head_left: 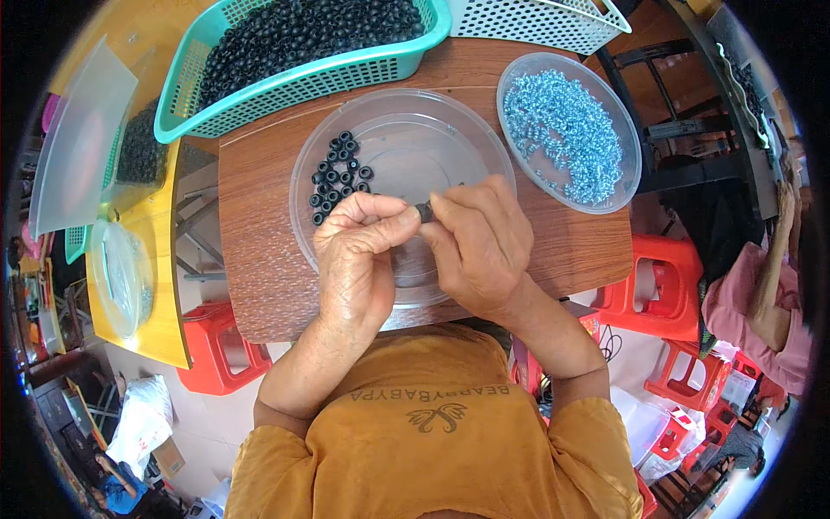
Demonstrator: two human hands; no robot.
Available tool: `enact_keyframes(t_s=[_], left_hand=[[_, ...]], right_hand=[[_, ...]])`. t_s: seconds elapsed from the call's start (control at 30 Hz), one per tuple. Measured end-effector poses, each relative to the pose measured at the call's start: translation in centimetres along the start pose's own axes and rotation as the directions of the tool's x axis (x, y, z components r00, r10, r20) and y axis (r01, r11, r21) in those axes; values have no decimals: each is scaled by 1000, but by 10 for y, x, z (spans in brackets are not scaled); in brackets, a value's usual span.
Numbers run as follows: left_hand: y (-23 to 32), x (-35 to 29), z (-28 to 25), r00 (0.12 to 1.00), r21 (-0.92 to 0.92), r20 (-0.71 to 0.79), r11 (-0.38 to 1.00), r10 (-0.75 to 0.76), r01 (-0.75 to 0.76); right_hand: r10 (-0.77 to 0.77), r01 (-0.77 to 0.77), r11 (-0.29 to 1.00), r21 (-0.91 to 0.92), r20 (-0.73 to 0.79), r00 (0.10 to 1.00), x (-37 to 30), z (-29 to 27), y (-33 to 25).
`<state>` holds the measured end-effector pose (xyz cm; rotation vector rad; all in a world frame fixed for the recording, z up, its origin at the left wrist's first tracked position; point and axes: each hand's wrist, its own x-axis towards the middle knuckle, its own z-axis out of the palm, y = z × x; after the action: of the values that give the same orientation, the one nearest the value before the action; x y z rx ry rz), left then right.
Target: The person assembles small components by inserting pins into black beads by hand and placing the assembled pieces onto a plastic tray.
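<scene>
A small black ring-like part (424, 211) is pinched between my two hands, above a shallow clear round tub (415, 160). My left hand (359, 251) has it between thumb and forefinger. On its other side my right hand (481, 246) grips with thumb and fingers, which cover much of the part. Several loose black round parts with a hole in the middle (335, 176) lie in the left half of the tub. To the right stands another clear round tub (634, 156), holding a heap of small shiny light-blue pieces (566, 130).
Beyond the tub, a green basket (320, 82) is full of black round parts, beside a white basket (536, 30). All rest on or near a brown wooden table (251, 259). Red stools (653, 285) flank it. Another person's arm (769, 259) shows at right.
</scene>
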<state>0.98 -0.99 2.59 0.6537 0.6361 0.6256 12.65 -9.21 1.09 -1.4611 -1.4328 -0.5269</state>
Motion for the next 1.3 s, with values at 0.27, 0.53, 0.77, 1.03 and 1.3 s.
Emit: enact_keyframes(t_s=[0.27, 0.53, 0.77, 1.03, 1.3], left_hand=[[-7, 3, 0, 1000, -2, -11, 1000, 3, -3], [-12, -5, -3, 1000, 78, -19, 997, -16, 18], [1, 6, -1, 996, 389, 81, 920, 24, -54], [-3, 27, 3, 926, 807, 377, 479, 32, -345], [-8, 42, 21, 782, 772, 620, 131, 55, -622]], right_hand=[[-52, 56, 996, -63, 62, 997, -1, 0, -2], [-44, 48, 999, -26, 132, 990, -13, -10, 3], [161, -147, 974, -172, 72, 984, 39, -46, 60], [467, -466, 828, -312, -77, 881, 143, -77, 166], [248, -246, 712, -657, -93, 964, 179, -40, 264]])
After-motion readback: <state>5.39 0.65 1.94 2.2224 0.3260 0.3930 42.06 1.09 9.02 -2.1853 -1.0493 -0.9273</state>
